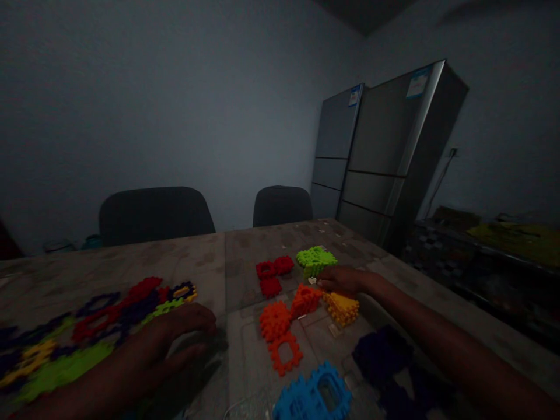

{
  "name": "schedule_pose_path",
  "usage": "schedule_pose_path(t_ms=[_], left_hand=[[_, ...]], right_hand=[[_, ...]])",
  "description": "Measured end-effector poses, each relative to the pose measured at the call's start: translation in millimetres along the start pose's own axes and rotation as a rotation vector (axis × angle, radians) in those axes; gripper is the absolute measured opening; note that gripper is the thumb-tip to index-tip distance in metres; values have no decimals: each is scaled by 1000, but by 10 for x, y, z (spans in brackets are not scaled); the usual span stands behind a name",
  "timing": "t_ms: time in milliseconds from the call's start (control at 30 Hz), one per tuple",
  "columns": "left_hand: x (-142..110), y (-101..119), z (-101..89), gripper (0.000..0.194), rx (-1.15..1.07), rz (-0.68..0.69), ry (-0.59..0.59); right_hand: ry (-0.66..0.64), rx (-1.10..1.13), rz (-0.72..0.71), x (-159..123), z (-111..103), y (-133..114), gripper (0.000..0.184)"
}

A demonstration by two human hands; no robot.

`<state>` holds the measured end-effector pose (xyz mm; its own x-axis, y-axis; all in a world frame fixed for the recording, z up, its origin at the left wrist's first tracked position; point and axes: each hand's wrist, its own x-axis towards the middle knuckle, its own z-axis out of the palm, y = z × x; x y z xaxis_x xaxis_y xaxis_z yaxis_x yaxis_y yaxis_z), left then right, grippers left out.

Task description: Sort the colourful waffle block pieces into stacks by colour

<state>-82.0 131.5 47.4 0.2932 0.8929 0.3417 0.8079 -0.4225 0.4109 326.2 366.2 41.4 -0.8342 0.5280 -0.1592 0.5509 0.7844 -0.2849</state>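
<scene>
My left hand lies flat on the table, fingers stretched out, just right of a spread of flat interlocking toy tiles in red, purple, yellow and green. My right hand reaches forward among the built blocks, its fingers curled by the green block, above the yellow block and beside an orange block. The dim light hides whether it grips anything. Red pieces lie further left, orange pieces nearer me.
A blue piece and a dark purple piece sit at the near edge. Two dark chairs stand behind the table. Two grey refrigerators stand at the right. A cluttered low surface is at far right.
</scene>
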Motion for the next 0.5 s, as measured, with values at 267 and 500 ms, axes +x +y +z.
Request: schedule_pose_path(t_ms=[267,500], left_hand=[[-25,-3,66,28,-8,18,0],[-50,-33,87,31,19,13,21]], right_hand=[[4,-42,-23,-9,54,22,24],[8,-22,-36,-60,65,-14,24]])
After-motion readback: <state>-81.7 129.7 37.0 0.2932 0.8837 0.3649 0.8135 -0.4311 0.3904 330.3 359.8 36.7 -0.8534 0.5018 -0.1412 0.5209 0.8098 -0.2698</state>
